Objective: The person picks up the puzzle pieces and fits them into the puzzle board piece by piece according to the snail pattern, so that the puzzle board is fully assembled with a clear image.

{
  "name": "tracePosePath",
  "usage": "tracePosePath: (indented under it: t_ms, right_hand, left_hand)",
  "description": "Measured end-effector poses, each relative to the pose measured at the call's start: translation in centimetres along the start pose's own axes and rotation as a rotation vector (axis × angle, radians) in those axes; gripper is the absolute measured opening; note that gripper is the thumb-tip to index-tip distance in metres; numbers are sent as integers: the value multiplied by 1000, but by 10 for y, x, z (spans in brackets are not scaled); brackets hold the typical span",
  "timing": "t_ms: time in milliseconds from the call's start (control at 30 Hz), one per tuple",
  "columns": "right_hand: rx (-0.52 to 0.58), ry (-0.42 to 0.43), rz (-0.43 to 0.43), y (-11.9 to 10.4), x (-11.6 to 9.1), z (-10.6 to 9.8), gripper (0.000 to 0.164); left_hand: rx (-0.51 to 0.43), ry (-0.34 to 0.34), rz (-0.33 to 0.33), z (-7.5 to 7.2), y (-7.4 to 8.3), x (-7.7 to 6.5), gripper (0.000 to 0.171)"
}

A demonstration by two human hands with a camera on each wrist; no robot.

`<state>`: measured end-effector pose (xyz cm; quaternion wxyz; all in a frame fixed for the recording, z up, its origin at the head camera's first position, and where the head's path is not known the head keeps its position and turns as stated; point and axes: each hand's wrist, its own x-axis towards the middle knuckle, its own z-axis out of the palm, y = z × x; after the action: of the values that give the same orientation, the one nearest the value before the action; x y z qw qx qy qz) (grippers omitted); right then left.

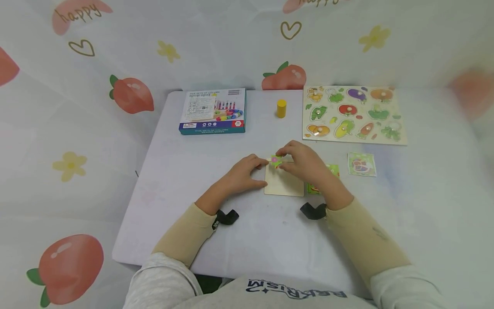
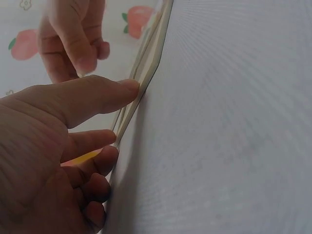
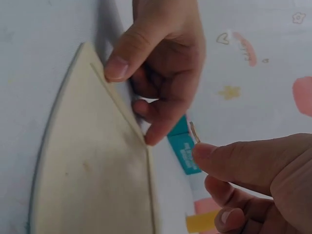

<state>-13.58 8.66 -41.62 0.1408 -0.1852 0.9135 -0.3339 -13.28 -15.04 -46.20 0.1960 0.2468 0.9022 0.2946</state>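
Observation:
A square pale wooden puzzle board (image 1: 283, 185) with a raised rim lies in front of the person; its inside shows bare wood in the right wrist view. The left hand (image 1: 244, 174) rests thumb and index fingertips against the board's left edge, while its other fingers bend loosely. Over the far part of the board, the right hand (image 1: 305, 162) pinches a small green puzzle piece (image 1: 275, 161) with a pink spot. That thin puzzle piece (image 3: 195, 132) shows edge-on, above the board, in the right wrist view. More green printed pieces (image 1: 333, 169) lie partly hidden under the right wrist.
A printed picture card (image 1: 362, 164) lies to the right. Farther back stand a boxed bead set (image 1: 212, 112), a yellow cylinder (image 1: 281, 109) and a vegetable peg puzzle (image 1: 354, 113). Dark straps (image 1: 313, 211) hang at both wrists.

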Motion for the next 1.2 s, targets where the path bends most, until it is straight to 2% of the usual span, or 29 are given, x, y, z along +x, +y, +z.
tracePosePath:
  t_ms: [333,667,867,1067,1200]
  right_hand:
    - [-25,-44,32,7,11,16,32]
    - [-93,-39,9,8,12,24,30]
    - [-131,-22,53,4,13,27,31]
    - [-132,5,118,2,11,30,22]
    - [-137,-12,133,1,10,31,21]
  left_hand:
    - [-15,6,-2,0,0,1,67]
    - [-14,-2,10,0,-1,1,67]
    - [-8,-4,3,0,-2,1,67]
    - [-9,-1,8,1,-2,1,66]
    - [-11,0,12,1,-1,0,65]
